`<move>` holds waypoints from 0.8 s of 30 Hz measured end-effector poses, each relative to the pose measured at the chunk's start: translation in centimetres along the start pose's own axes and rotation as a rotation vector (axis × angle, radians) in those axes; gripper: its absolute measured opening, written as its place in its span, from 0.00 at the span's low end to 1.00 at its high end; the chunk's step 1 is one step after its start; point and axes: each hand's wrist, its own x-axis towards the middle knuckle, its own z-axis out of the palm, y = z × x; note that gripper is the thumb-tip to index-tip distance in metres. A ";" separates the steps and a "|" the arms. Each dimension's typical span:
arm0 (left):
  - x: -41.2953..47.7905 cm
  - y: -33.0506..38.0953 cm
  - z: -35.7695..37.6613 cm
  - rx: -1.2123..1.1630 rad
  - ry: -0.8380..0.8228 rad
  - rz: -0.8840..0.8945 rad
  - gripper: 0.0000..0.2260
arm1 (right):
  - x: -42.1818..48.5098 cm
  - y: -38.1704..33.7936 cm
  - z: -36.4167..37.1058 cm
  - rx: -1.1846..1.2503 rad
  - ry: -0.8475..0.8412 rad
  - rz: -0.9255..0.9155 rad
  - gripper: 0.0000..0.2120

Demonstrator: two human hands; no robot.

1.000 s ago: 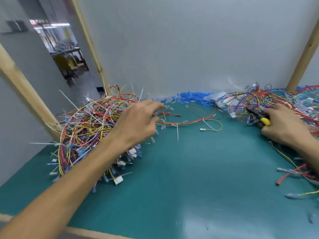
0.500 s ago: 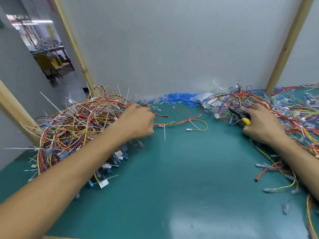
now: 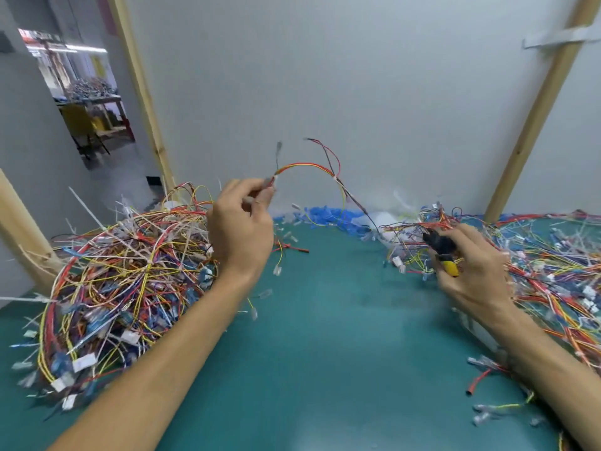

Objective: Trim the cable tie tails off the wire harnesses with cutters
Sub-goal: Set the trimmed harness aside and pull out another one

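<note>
left hand (image 3: 240, 229) is up above the desk (image 3: 325, 336), thumb and fingertips pinching one end of a single wire harness (image 3: 312, 166). that harness arcs high against the white back panel (image 3: 357, 76), red, yellow and orange strands bundled together, then drops on the far side towards the back edge of the desk. a small white cable tie (image 3: 335, 179) shows on the arc where the strands split; its tail is too small to make out. a few connector ends dangle below the left hand, blurred.

right hand (image 3: 471, 271) sits low near the back right of the desk, fingers wrapped round the yellow-handled cutters (image 3: 444, 255), the black head pointing up and to the left. whether the blades are apart, cannot tell. the cutters are well apart from the held harness.

big tangled heap of harnesses (image 3: 123, 275) fills the left side of the desk, white cable tie tails (image 3: 86, 206) bristling out of it. a second, flatter heap (image 3: 553, 265) spreads along the right edge behind the right hand. a drift of blue connectors (image 3: 322, 213) lies along the back edge between the two heaps. a loose red wire (image 3: 478, 382) lies near the front right, beside the right forearm. wooden posts (image 3: 143, 92) frame the panel.
</note>
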 end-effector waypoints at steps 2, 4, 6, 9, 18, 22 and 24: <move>-0.1 0.4 -0.3 -0.160 -0.118 -0.167 0.05 | -0.1 -1.4 0.0 0.044 -0.055 -0.065 0.13; -0.6 0.7 -0.9 -0.141 -0.108 0.020 0.04 | -0.1 -3.1 -0.1 0.085 -0.142 -0.141 0.15; -1.0 0.4 -1.2 -0.139 -0.049 0.098 0.05 | 0.4 -5.1 -0.9 0.118 -0.207 -0.241 0.15; -1.9 -0.7 -1.3 -0.159 -0.053 0.097 0.07 | 1.2 -9.8 -1.4 0.269 -0.344 -0.329 0.10; -4.5 -2.3 -1.3 -0.075 -0.149 0.290 0.05 | 4.5 -11.0 6.0 0.208 -0.830 0.243 0.09; -3.2 -4.1 -1.8 -0.157 -0.035 0.118 0.11 | 5.3 -4.3 8.0 -0.020 -0.794 0.277 0.03; -3.6 -4.4 -1.7 -0.128 -0.067 0.131 0.11 | 6.2 -1.6 8.3 -0.111 -0.774 0.341 0.04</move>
